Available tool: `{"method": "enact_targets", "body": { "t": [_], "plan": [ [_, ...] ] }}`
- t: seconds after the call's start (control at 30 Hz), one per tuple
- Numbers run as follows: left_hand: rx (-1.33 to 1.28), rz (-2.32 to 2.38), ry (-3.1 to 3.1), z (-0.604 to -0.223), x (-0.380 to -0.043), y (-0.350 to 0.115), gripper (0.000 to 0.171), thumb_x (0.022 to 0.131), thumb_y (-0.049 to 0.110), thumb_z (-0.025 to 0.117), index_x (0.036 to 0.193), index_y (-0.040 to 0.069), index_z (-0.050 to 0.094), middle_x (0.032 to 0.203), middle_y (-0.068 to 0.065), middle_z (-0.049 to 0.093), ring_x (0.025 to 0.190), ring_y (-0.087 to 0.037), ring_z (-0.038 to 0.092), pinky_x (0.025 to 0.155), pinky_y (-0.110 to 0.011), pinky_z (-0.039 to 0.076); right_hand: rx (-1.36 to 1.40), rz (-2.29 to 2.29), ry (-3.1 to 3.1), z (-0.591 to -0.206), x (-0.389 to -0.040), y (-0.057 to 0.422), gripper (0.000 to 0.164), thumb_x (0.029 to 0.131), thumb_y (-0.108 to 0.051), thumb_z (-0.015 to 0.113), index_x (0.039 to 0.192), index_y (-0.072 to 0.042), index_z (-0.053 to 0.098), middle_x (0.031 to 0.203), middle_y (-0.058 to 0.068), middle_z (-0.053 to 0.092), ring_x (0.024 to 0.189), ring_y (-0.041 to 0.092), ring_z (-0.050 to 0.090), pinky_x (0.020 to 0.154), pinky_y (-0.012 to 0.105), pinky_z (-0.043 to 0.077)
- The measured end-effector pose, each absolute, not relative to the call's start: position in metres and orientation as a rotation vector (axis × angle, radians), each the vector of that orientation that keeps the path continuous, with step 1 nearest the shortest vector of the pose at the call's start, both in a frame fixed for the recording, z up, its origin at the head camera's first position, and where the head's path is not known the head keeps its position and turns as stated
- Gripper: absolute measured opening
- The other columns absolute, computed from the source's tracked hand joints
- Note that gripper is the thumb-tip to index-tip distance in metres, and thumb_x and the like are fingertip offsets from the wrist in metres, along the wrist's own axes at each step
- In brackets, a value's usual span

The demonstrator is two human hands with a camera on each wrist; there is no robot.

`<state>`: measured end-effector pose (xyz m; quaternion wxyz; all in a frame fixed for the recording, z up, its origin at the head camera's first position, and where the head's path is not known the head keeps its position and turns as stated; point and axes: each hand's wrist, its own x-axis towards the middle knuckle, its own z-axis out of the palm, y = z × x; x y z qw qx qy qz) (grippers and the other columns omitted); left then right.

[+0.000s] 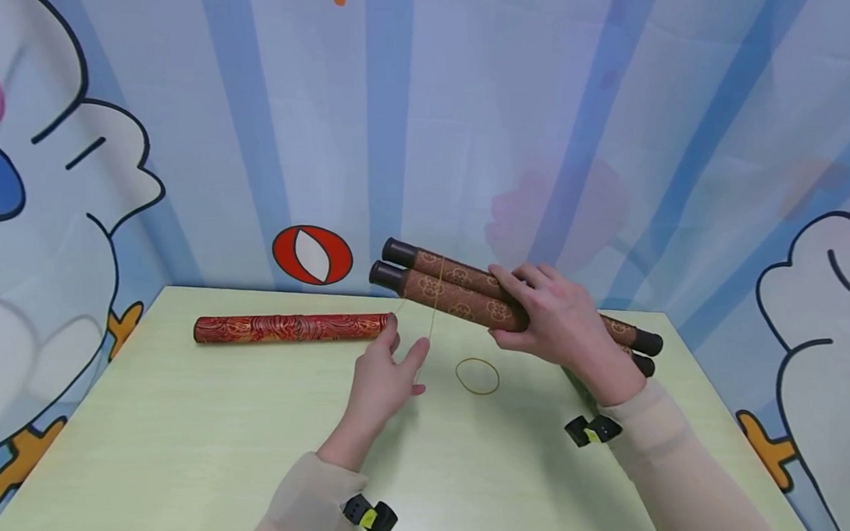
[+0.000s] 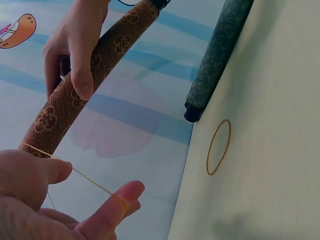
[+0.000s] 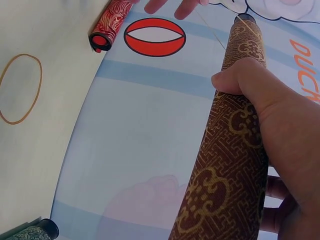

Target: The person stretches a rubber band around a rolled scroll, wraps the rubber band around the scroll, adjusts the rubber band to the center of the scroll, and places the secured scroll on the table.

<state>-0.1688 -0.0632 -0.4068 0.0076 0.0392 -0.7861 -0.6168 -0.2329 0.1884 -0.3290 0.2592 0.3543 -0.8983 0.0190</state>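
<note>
My right hand [image 1: 560,315] grips a brown flower-patterned scroll [image 1: 468,301] around its middle. The scroll shows as two parallel rolls with black end knobs, raised over the table and tilted with its left end higher. A thin yellow rubber band [image 2: 92,182] loops around it near that left end. The fingers of my left hand [image 1: 380,376] hook the same band and stretch it down and away from the rolls, so its strands stand taut between hand and scroll. In the left wrist view the band crosses the thumb and a fingertip.
A red patterned scroll [image 1: 294,328] lies along the table's back left. Another rubber band [image 1: 498,378] lies loose on the tabletop [image 1: 248,436] below the brown scroll. A green scroll [image 2: 220,55] rests at the right, mostly hidden by my right arm. A printed curtain [image 1: 448,124] stands behind.
</note>
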Motion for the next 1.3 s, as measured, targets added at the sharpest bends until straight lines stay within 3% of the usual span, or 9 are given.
{"method": "enact_targets", "body": {
  "t": [0.3,0.47,0.57,0.67,0.8,0.93,1.03,1.17,1.3],
  "plan": [
    [0.057,-2.146,-2.455,-0.406,-0.165,-0.051,0.076,0.109,0.034,0.064,0.169,0.003,0.027,0.160,-0.028,0.047,0.109,-0.030,0.078,0.072,-0.033,0.066,0.938,0.065,-2.447,-0.333,-0.237,0.188,0.085,0.079,-0.046,0.091,0.150,-0.007,0.063,0.117,0.015,0.069,0.099,0.035,0.069,0.068,0.052,0.062],
    [0.055,-1.915,-2.499,-0.406,-0.166,-0.050,0.090,0.107,0.035,0.067,0.171,0.002,0.012,0.165,-0.029,0.040,0.086,-0.027,0.081,0.071,-0.031,0.065,0.932,0.086,-2.461,-0.335,-0.238,0.190,0.085,0.079,-0.045,0.091,0.149,-0.007,0.063,0.116,0.015,0.069,0.100,0.036,0.069,0.068,0.052,0.062],
    [0.066,-1.724,-2.516,-0.406,-0.166,-0.047,0.099,0.105,0.035,0.071,0.172,0.007,0.004,0.151,-0.030,0.056,0.078,-0.026,0.079,0.078,-0.038,0.063,0.927,0.112,-2.477,-0.336,-0.238,0.189,0.085,0.079,-0.046,0.091,0.149,-0.006,0.063,0.115,0.015,0.069,0.099,0.036,0.069,0.069,0.053,0.062],
    [0.067,-1.604,-2.486,-0.407,-0.164,-0.043,0.102,0.103,0.033,0.074,0.173,0.014,0.002,0.149,-0.028,0.059,0.094,-0.028,0.080,0.093,-0.048,0.062,0.918,0.132,-2.488,-0.336,-0.238,0.189,0.085,0.079,-0.047,0.091,0.148,-0.006,0.064,0.113,0.015,0.069,0.096,0.036,0.069,0.068,0.053,0.062],
    [-0.003,-1.440,-2.424,-0.410,-0.162,-0.043,0.100,0.103,0.027,0.074,0.174,0.021,0.005,0.170,-0.021,0.035,0.110,-0.034,0.077,0.101,-0.053,0.059,0.913,0.150,-2.500,-0.337,-0.239,0.187,0.082,0.080,-0.046,0.089,0.147,-0.006,0.065,0.110,0.014,0.068,0.091,0.034,0.068,0.065,0.052,0.060],
    [-0.108,-1.113,-2.356,-0.416,-0.165,-0.047,0.090,0.102,0.022,0.076,0.173,0.024,0.020,0.169,-0.023,0.036,0.085,-0.033,0.079,0.071,-0.044,0.064,0.908,0.157,-2.532,-0.337,-0.238,0.186,0.079,0.082,-0.047,0.087,0.146,-0.006,0.065,0.109,0.012,0.066,0.087,0.031,0.066,0.064,0.050,0.058],
    [-0.155,-0.826,-2.272,-0.419,-0.169,-0.053,0.078,0.100,0.019,0.078,0.168,0.023,0.039,0.162,-0.027,0.044,0.051,-0.022,0.060,0.044,-0.031,0.043,0.902,0.169,-2.559,-0.336,-0.238,0.186,0.078,0.083,-0.047,0.086,0.146,-0.007,0.065,0.109,0.012,0.066,0.086,0.030,0.065,0.064,0.049,0.057],
    [-0.224,-0.580,-2.152,-0.422,-0.173,-0.059,0.071,0.096,0.009,0.081,0.159,0.024,0.053,0.159,-0.027,0.049,0.041,-0.015,0.035,0.042,-0.022,0.022,0.897,0.178,-2.584,-0.335,-0.237,0.185,0.077,0.083,-0.048,0.085,0.146,-0.007,0.065,0.107,0.011,0.065,0.083,0.028,0.062,0.062,0.047,0.055],
    [-0.311,-0.409,-2.060,-0.423,-0.174,-0.067,0.083,0.088,-0.011,0.079,0.159,0.025,0.054,0.161,-0.025,0.048,0.064,-0.025,0.067,0.040,-0.022,0.024,0.904,0.162,-2.593,-0.335,-0.236,0.183,0.077,0.083,-0.048,0.085,0.146,-0.008,0.066,0.106,0.010,0.065,0.080,0.026,0.061,0.061,0.046,0.055]
  ]
}}
